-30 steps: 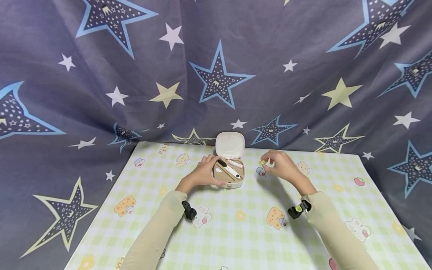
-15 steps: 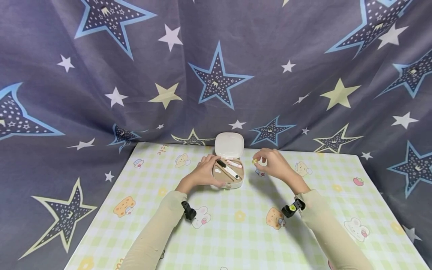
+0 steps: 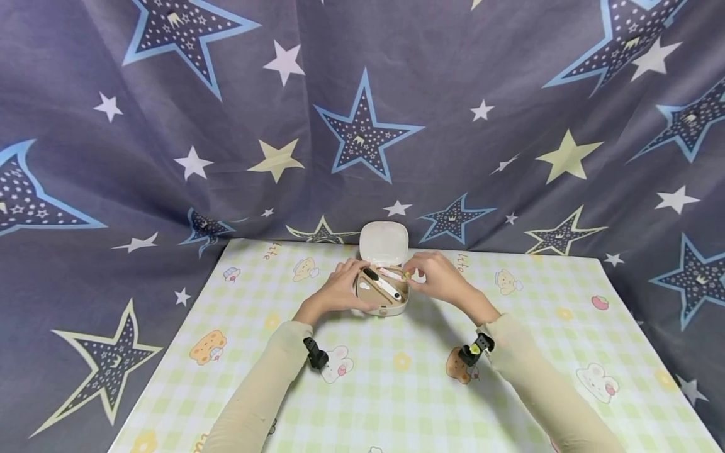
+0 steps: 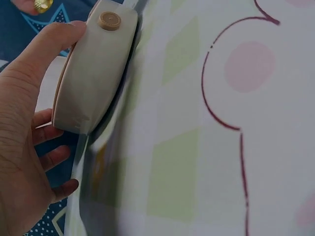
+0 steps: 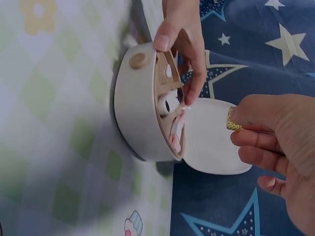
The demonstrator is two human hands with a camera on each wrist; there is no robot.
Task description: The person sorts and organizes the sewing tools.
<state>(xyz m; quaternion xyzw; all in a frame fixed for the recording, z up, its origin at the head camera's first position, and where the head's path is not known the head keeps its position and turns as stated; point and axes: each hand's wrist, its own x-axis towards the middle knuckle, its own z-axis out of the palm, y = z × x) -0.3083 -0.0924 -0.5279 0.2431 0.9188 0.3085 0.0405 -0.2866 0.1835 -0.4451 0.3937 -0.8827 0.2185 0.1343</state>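
A white sewing kit box (image 3: 389, 311) with a tan divided insert stands at the table's far side, its lid (image 3: 384, 243) raised behind it. My left hand (image 3: 338, 289) grips the box's left side, thumb at the front edge. Over the right part of the box, my right hand (image 3: 440, 278) pinches a small gold dimpled thimble (image 5: 233, 119) between thumb and forefinger. Inside lie a white slim tool with a black end (image 3: 387, 289) and a pink-and-white item (image 5: 176, 132). A small white piece (image 5: 169, 71) sits in the left compartment.
The table carries a green-and-white checked cloth (image 3: 362, 390) with cartoon prints. A dark blue star-patterned curtain (image 3: 453, 157) hangs right behind the far edge. A round tan button (image 5: 139, 61) is on the box's front.
My right hand has moved left with the thimble, from the cloth beside the box to over its right part. The left hand keeps its place on the box.
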